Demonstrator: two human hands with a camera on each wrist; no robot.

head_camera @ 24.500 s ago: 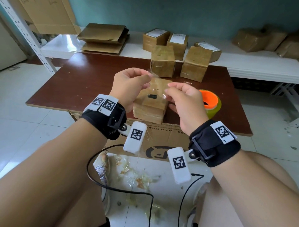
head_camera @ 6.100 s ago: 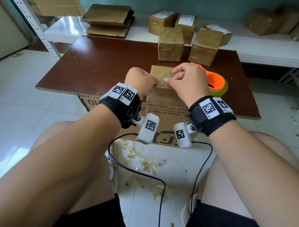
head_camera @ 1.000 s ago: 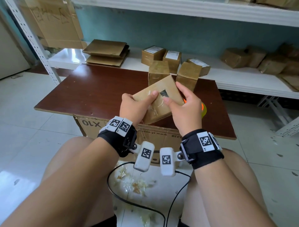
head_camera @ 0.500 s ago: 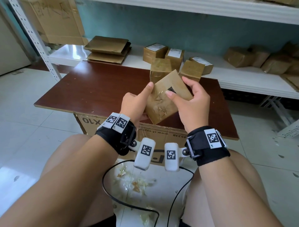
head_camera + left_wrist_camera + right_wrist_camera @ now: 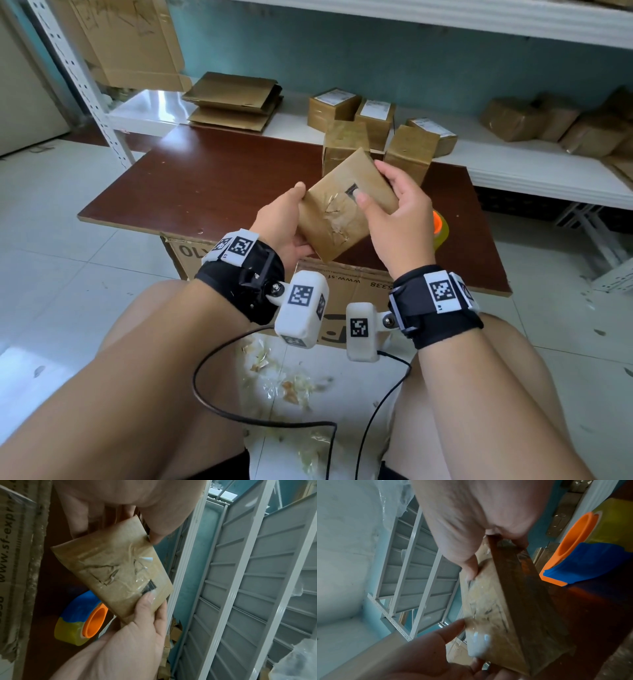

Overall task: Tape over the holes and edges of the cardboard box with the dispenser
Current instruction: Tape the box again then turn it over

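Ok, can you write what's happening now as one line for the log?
small taped brown cardboard box | held up by left hand and right hand | orange tape dispenser on table

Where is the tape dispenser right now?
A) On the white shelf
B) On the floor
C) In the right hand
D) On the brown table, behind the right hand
D: the tape dispenser sits on the brown table while both hands grip the cardboard box.

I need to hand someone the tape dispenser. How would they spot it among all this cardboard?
Start at the dark brown table, then its near right corner, behind the right hand. The tape dispenser lies there: orange ring, blue and yellow body, the only brightly coloured thing among brown boxes.
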